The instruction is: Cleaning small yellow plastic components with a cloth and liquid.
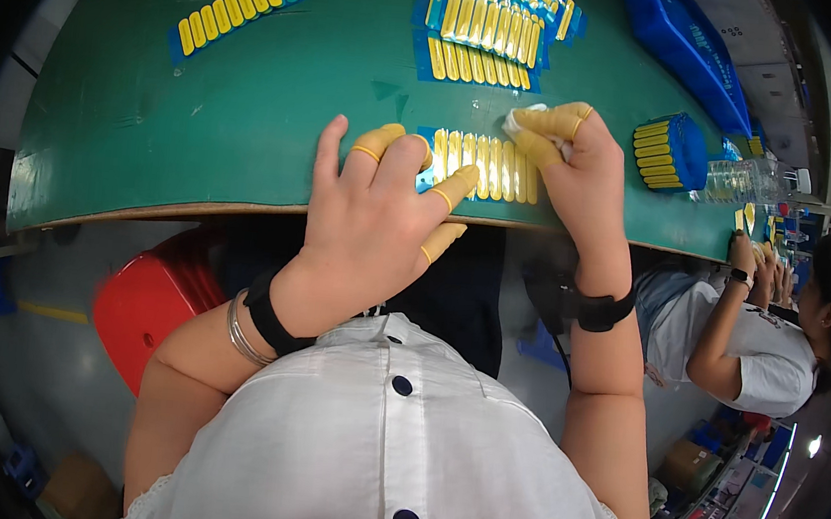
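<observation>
While a blue tray of yellow strips (484,166) lies at the near edge of the green bench (249,113), left hand (380,216) steadies its left end, fingers spread flat (yellow finger cots on). Right hand (571,154) pinches a white cloth (524,118) at the tray's top edge. More trays (488,21) lie farther back.
</observation>
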Tool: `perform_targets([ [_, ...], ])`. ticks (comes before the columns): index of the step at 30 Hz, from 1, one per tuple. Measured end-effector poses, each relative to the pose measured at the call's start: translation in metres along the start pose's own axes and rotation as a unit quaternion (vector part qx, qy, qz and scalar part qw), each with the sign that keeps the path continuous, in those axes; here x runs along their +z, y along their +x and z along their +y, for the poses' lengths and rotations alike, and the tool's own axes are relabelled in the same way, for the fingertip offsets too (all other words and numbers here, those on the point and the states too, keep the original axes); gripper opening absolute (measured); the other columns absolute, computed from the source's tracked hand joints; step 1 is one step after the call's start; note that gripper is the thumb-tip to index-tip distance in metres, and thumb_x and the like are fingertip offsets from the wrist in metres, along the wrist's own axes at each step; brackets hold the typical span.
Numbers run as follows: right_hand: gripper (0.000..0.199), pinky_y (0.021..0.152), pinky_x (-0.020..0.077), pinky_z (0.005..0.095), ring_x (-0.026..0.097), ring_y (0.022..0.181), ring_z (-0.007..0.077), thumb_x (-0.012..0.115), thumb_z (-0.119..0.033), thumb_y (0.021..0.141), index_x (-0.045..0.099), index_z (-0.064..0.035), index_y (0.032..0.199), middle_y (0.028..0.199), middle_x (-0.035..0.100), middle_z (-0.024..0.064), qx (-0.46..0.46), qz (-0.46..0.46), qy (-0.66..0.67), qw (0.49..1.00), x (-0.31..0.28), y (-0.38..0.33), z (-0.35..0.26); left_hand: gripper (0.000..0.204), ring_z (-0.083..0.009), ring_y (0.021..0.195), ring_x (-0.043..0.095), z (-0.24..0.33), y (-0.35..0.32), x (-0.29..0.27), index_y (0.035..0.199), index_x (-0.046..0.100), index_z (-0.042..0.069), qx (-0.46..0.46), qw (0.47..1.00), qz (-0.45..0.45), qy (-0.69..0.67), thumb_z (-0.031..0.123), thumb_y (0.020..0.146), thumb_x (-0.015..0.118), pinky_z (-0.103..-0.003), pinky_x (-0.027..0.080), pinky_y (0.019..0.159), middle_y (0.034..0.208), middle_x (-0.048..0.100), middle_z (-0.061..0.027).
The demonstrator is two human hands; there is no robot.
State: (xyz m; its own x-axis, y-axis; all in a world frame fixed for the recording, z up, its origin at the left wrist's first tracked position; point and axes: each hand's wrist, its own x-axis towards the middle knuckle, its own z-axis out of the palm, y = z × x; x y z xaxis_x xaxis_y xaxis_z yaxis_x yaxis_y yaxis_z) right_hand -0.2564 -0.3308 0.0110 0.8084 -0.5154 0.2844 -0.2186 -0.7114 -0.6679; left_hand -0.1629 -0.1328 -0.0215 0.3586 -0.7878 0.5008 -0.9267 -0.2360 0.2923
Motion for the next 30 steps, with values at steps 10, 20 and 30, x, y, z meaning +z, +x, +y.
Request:
perform_targets([
  [10,0.016,0.078,0.0502,0.0283,0.064,0.083,0.021,0.076,-0.009,0.081,0.075,-0.006,0.097,0.092,0.069,0.0098,0.033,0.092,0.005,0.995,0.0,-0.006,0.027,0.066,-0.0364,0.123,0.045,0.013,0.028,-0.004,0.123,0.063,0.006,-0.005,1.0,-0.008,-0.007,0.038,0.069,0.082,-0.061,0.025,0.11,0.12,0.051,-0.0146],
  [20,0.019,0.08,0.0477,0.0253,0.061,0.088,0.0129,0.074,-0.002,0.082,0.073,-0.0013,0.101,0.095,0.067,0.0055,0.051,0.147,0.142,0.978,0.0,-0.013,0.042,0.023,-0.0287,0.104,0.059,0.009,0.016,0.01,0.103,0.066,0.008,0.174,0.98,-0.043,-0.08,0.01,0.082,0.056,-0.062,0.024,0.114,0.113,0.059,-0.0138],
  [30,0.019,0.08,0.0473,0.0256,0.06,0.088,0.0142,0.073,0.001,0.082,0.072,0.0002,0.101,0.095,0.066,0.0055,0.016,0.163,0.175,0.971,0.002,-0.013,0.04,0.048,-0.0316,0.086,0.06,-0.091,0.083,-0.082,0.116,0.058,0.006,0.015,0.99,0.006,0.138,0.037,0.082,0.073,-0.04,0.05,0.075,0.099,0.055,-0.0123],
])
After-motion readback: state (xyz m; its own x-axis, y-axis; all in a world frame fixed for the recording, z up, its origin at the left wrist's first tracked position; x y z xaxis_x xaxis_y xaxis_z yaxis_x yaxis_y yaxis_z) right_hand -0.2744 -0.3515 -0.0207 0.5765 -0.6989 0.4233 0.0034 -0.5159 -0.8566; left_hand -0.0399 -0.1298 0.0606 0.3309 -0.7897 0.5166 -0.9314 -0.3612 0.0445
